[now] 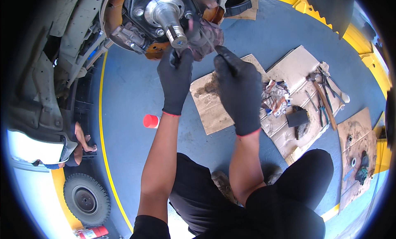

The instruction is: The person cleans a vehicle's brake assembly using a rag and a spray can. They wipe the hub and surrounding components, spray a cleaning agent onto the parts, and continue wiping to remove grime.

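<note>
A bare metal axle spindle (167,16) with a keyed, threaded end sticks out of the wheel hub assembly at the top. My left hand (176,80), in a black glove, is just below the spindle's tip, its fingers pinched together; whatever is between them is hidden. My right hand (239,88), gloved alike, is closed around a thin metal rod (209,42) that points up and left toward the hub; its grip end is inside my fist. Behind the rod, a stained pinkish cloth (210,36) shows beside the hub, partly blurred.
Cardboard sheets (212,111) lie on the blue floor, with a hammer (324,98), pliers (321,109) and crumpled paper (275,98). A red-capped can (151,121) stands left of my forearm. At lower left are a tyre (86,200) and another person's leg (81,138).
</note>
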{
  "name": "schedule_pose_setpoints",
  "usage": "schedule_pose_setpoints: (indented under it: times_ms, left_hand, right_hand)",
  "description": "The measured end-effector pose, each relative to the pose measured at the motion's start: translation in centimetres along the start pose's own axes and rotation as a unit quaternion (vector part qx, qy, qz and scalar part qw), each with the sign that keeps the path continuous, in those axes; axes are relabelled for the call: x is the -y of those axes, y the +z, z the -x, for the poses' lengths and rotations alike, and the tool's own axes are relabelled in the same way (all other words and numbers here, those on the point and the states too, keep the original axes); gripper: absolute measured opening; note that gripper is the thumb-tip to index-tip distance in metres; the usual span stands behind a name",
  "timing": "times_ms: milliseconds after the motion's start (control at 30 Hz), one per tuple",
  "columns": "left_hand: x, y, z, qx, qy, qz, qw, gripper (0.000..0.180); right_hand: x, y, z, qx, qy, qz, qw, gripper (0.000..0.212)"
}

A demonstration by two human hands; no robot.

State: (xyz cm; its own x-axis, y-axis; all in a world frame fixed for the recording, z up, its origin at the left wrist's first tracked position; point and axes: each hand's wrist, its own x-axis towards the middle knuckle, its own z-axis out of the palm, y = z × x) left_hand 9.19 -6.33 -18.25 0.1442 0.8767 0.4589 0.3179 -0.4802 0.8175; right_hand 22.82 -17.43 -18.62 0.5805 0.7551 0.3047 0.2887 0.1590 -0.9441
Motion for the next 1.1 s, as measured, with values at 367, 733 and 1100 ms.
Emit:
schedule_pose_setpoints:
  times_ms: [367, 733, 1100]
  left_hand:
    - [1.3, -0.1, -0.4, -0.011, 0.010, 0.025, 1.000, 0.024]
    - [2.4, -0.8, -0.7, 0.045, 0.045, 0.116, 0.991, 0.026]
    - [3.0, 0.6, -2.0, -0.034, 0.054, 0.113, 0.992, 0.020]
  right_hand:
    - [0.4, -0.8, 0.4, -0.010, 0.029, -0.029, 0.999, 0.030]
    - [0.5, -5.3, 1.5, -0.008, 0.003, -0.071, 0.997, 0.032]
    - [-1.8, 2.3, -0.5, -0.047, -0.050, 0.039, 0.997, 0.033]
